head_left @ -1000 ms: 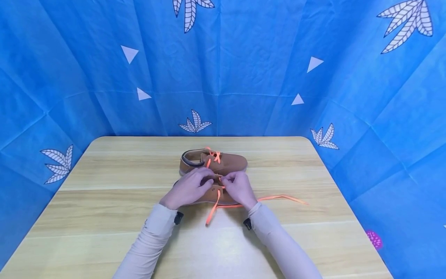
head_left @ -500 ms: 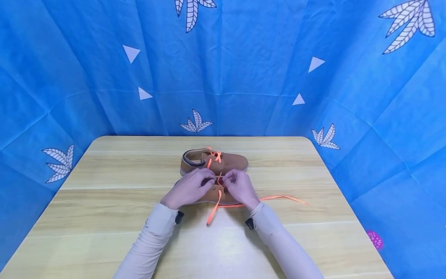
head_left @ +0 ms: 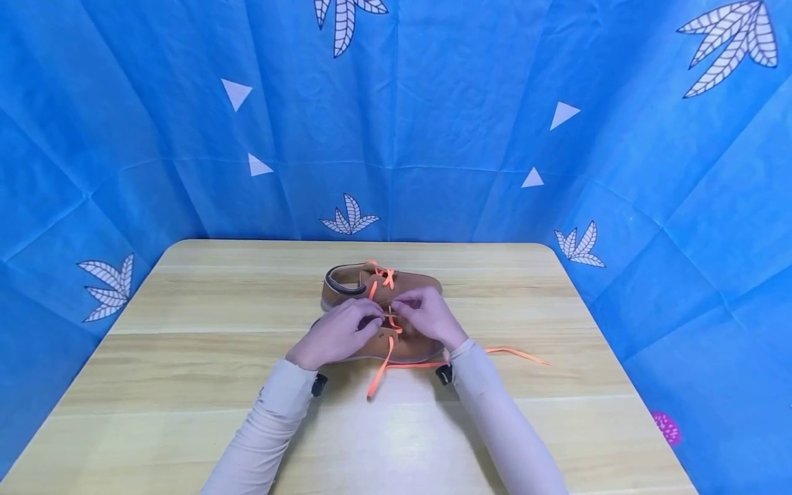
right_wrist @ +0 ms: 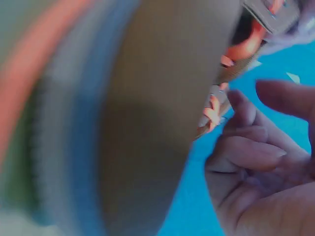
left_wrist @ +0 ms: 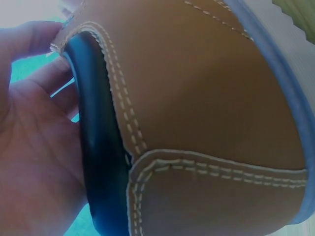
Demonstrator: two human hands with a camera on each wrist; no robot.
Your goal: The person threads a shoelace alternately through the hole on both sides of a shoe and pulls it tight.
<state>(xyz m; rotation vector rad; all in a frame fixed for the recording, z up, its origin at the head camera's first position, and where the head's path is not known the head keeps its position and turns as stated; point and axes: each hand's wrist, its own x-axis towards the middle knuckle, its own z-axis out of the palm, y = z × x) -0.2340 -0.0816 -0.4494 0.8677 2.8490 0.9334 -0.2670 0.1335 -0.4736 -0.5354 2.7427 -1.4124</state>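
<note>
A tan shoe with orange laces (head_left: 421,348) lies on the table, toe to the right. My left hand (head_left: 337,335) is over its opening. In the left wrist view, the thumb and fingers of that hand pinch the upper corner of the shoe's side flap (left_wrist: 74,37), above the dark padded collar (left_wrist: 96,123). My right hand (head_left: 431,317) hovers over the front of the shoe. Its thumb and index finger are apart in the right wrist view, with nothing seen between them. One orange lace (head_left: 379,381) hangs from the near side onto the table.
A second tan shoe (head_left: 417,283) stands just behind, its orange lace (head_left: 388,278) threaded. A loose lace end (head_left: 516,353) stretches right across the wooden table (head_left: 185,385). Blue patterned cloth (head_left: 458,103) encloses the back and sides.
My right hand has moved slightly up and away from the left hand, its thumb and index finger parting. The left hand keeps its place on the shoe.
</note>
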